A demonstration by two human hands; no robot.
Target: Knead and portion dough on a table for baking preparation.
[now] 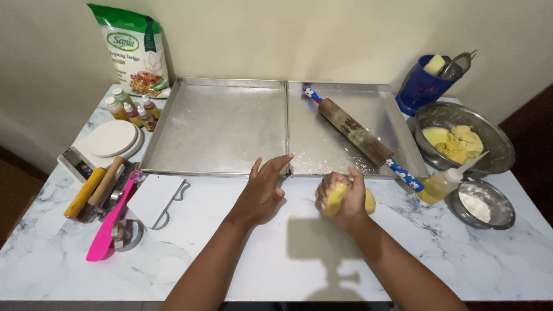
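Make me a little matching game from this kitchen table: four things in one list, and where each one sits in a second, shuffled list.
Things:
1. rolling pin
2. pink spatula
3. yellow dough ball
4. flour bag

Places:
A. leaning against the wall at the far left
B. gripped in the right hand
C. lying slantwise on the right baking tray
D. at the left edge of the marble table, beside the wooden-handled tools

Pairs: 1-C, 2-D, 3-B, 4-A
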